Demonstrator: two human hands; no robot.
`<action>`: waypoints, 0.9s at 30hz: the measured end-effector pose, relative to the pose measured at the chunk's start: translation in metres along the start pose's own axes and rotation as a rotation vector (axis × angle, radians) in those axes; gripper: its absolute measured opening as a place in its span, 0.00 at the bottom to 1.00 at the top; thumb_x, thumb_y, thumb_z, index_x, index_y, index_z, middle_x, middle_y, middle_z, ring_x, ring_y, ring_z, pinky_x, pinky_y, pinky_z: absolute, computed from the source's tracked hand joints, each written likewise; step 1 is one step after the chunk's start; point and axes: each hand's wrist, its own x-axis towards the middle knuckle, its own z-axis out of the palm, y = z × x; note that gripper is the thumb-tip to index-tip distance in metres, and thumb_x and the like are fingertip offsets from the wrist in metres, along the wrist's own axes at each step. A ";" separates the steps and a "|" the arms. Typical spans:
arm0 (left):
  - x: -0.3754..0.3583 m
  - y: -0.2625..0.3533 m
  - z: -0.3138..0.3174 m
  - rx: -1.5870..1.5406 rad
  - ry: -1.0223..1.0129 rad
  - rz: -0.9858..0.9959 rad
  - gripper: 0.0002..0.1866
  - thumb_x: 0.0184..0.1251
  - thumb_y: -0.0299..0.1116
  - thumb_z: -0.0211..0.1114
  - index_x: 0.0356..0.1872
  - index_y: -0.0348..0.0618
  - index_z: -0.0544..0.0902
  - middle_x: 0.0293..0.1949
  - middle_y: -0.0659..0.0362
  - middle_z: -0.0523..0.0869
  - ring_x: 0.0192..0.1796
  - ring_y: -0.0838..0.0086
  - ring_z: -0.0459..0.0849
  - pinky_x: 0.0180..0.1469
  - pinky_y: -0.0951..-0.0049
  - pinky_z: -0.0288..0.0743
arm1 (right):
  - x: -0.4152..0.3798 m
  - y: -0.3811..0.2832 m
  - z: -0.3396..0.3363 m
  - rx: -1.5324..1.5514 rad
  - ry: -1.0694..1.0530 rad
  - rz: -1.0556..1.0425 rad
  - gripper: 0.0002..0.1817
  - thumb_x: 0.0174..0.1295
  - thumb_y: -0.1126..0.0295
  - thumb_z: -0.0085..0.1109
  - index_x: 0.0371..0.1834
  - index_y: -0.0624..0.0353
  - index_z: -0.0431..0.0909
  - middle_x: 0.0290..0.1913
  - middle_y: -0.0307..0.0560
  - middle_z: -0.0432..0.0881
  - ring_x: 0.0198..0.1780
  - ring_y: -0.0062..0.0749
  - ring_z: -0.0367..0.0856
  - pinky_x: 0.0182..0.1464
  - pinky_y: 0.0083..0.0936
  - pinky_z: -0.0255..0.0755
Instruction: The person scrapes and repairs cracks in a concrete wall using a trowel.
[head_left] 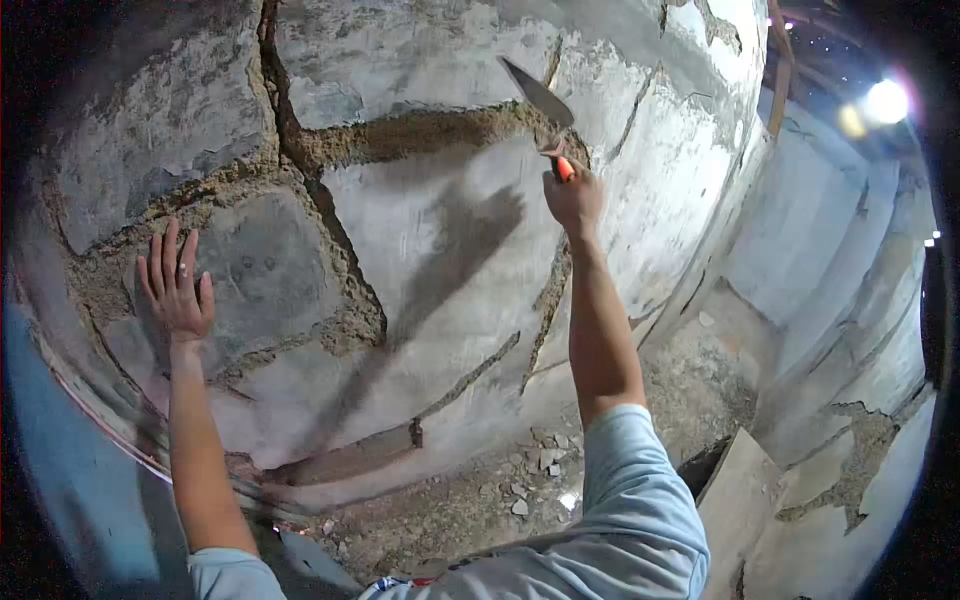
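My right hand (574,195) is wrapped round the orange and black handle of a trowel (540,92), raised in front of the cracked wall (430,240). The trowel's pointed metal blade slants up and left, near the right end of a rough brown groove (420,135) in the plaster. On the left, my left hand (178,285) lies with fingers spread against the wall, beside a grey patch (265,265) bordered by exposed rough material. A ring-like band shows on one finger.
Rubble (520,495) lies on the ground below the wall. At the lower right a flat panel (735,500) leans near another damaged wall (880,440). A bright lamp (886,102) shines at the upper right. Blue wall surface (60,450) is at the lower left.
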 end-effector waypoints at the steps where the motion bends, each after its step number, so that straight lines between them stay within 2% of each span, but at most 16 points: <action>1: 0.000 0.001 0.000 0.017 -0.007 -0.009 0.27 0.84 0.46 0.45 0.78 0.56 0.73 0.82 0.61 0.64 0.84 0.61 0.57 0.85 0.49 0.41 | 0.001 -0.009 -0.004 0.149 0.078 -0.002 0.12 0.57 0.58 0.68 0.37 0.52 0.87 0.33 0.59 0.86 0.39 0.60 0.87 0.40 0.47 0.79; 4: 0.001 0.001 -0.003 0.045 -0.029 -0.009 0.27 0.84 0.46 0.45 0.78 0.56 0.72 0.82 0.61 0.64 0.84 0.61 0.58 0.85 0.49 0.41 | 0.014 0.013 0.030 0.435 0.387 -0.031 0.11 0.58 0.60 0.67 0.37 0.54 0.85 0.33 0.61 0.85 0.40 0.61 0.86 0.39 0.47 0.77; 5: 0.001 0.004 -0.003 0.039 -0.027 -0.016 0.26 0.84 0.46 0.45 0.78 0.56 0.72 0.82 0.61 0.64 0.84 0.61 0.58 0.84 0.48 0.41 | 0.012 0.012 0.035 0.286 0.392 -0.114 0.11 0.58 0.60 0.67 0.37 0.54 0.85 0.35 0.60 0.85 0.41 0.61 0.86 0.38 0.49 0.76; 7: 0.002 0.004 -0.004 0.026 -0.030 -0.017 0.26 0.84 0.46 0.45 0.78 0.56 0.72 0.82 0.61 0.65 0.84 0.61 0.58 0.84 0.48 0.41 | 0.011 0.020 0.019 -0.064 -0.145 0.007 0.11 0.59 0.59 0.66 0.38 0.53 0.85 0.36 0.60 0.86 0.41 0.62 0.86 0.39 0.50 0.77; 9: 0.000 0.000 0.000 0.068 -0.016 -0.003 0.27 0.84 0.46 0.44 0.78 0.56 0.72 0.82 0.62 0.64 0.84 0.61 0.57 0.84 0.48 0.41 | 0.006 -0.001 -0.008 -0.083 -0.031 -0.026 0.13 0.60 0.58 0.67 0.41 0.53 0.85 0.36 0.58 0.87 0.39 0.58 0.87 0.39 0.45 0.79; 11: 0.000 0.000 0.004 0.052 0.018 0.001 0.27 0.84 0.46 0.44 0.78 0.57 0.72 0.82 0.62 0.64 0.84 0.61 0.57 0.85 0.48 0.41 | 0.005 -0.003 -0.008 0.308 0.171 -0.127 0.11 0.60 0.64 0.64 0.32 0.61 0.81 0.29 0.62 0.84 0.32 0.56 0.85 0.35 0.41 0.75; 12: 0.000 0.002 0.000 0.025 -0.010 -0.014 0.27 0.83 0.46 0.45 0.78 0.57 0.72 0.82 0.62 0.64 0.84 0.61 0.57 0.85 0.48 0.41 | 0.014 0.018 0.014 0.389 0.331 -0.261 0.09 0.62 0.68 0.62 0.30 0.63 0.79 0.26 0.61 0.83 0.28 0.53 0.83 0.31 0.36 0.73; 14: -0.002 -0.001 0.002 0.048 -0.015 -0.017 0.27 0.83 0.46 0.45 0.78 0.57 0.71 0.82 0.62 0.64 0.84 0.61 0.57 0.85 0.48 0.40 | 0.017 0.020 0.020 0.417 0.163 -0.062 0.13 0.61 0.63 0.65 0.38 0.63 0.83 0.32 0.62 0.85 0.34 0.51 0.87 0.38 0.38 0.76; 16: -0.003 0.001 0.002 0.034 -0.027 -0.020 0.27 0.83 0.45 0.45 0.78 0.57 0.71 0.82 0.62 0.65 0.85 0.61 0.56 0.85 0.48 0.40 | 0.023 0.023 0.019 -0.160 -0.243 0.145 0.15 0.59 0.61 0.67 0.40 0.61 0.86 0.36 0.64 0.86 0.39 0.58 0.88 0.41 0.46 0.78; 17: -0.002 0.000 0.001 0.033 -0.030 -0.013 0.27 0.83 0.46 0.45 0.78 0.57 0.71 0.82 0.62 0.65 0.85 0.61 0.56 0.85 0.48 0.40 | 0.021 0.026 0.010 -0.041 -0.202 0.001 0.14 0.58 0.60 0.68 0.39 0.59 0.87 0.36 0.65 0.87 0.41 0.64 0.86 0.41 0.50 0.78; 19: -0.002 0.001 0.002 0.041 -0.023 -0.021 0.27 0.84 0.47 0.44 0.78 0.57 0.72 0.82 0.62 0.65 0.85 0.61 0.56 0.85 0.48 0.39 | 0.019 0.008 -0.006 0.050 0.013 -0.116 0.13 0.58 0.62 0.67 0.38 0.59 0.86 0.33 0.64 0.86 0.39 0.65 0.85 0.39 0.49 0.78; 20: 0.000 0.002 0.004 0.026 0.018 -0.009 0.27 0.84 0.48 0.43 0.78 0.56 0.72 0.82 0.62 0.65 0.85 0.61 0.56 0.85 0.48 0.39 | 0.016 -0.008 -0.016 0.224 0.145 -0.201 0.11 0.58 0.63 0.67 0.35 0.60 0.83 0.32 0.63 0.85 0.38 0.63 0.86 0.39 0.46 0.78; 22: -0.001 0.002 0.001 0.058 0.001 -0.015 0.27 0.85 0.49 0.42 0.78 0.56 0.73 0.82 0.62 0.65 0.85 0.61 0.56 0.85 0.48 0.39 | 0.034 0.010 0.011 0.656 0.219 -0.152 0.10 0.59 0.64 0.66 0.36 0.58 0.83 0.33 0.62 0.86 0.39 0.61 0.86 0.40 0.44 0.78; 24: -0.002 0.002 0.002 0.069 -0.027 -0.022 0.27 0.85 0.50 0.42 0.77 0.56 0.74 0.82 0.62 0.65 0.84 0.61 0.57 0.85 0.48 0.40 | 0.021 0.016 0.017 0.339 0.145 0.026 0.09 0.60 0.64 0.65 0.39 0.56 0.85 0.37 0.62 0.87 0.43 0.57 0.88 0.43 0.43 0.79; 25: -0.003 0.004 0.001 0.061 -0.029 -0.018 0.27 0.85 0.50 0.42 0.77 0.56 0.74 0.82 0.62 0.65 0.84 0.61 0.56 0.85 0.48 0.40 | 0.026 0.027 0.021 -0.060 -0.057 -0.043 0.10 0.60 0.64 0.65 0.40 0.56 0.84 0.37 0.62 0.88 0.43 0.56 0.89 0.43 0.43 0.79; 27: -0.003 0.001 0.004 0.062 -0.008 -0.018 0.27 0.85 0.50 0.42 0.77 0.56 0.74 0.82 0.62 0.65 0.84 0.61 0.56 0.84 0.48 0.40 | 0.019 -0.002 -0.013 -0.140 -0.124 0.084 0.09 0.61 0.66 0.65 0.40 0.57 0.83 0.36 0.61 0.88 0.42 0.57 0.88 0.42 0.44 0.80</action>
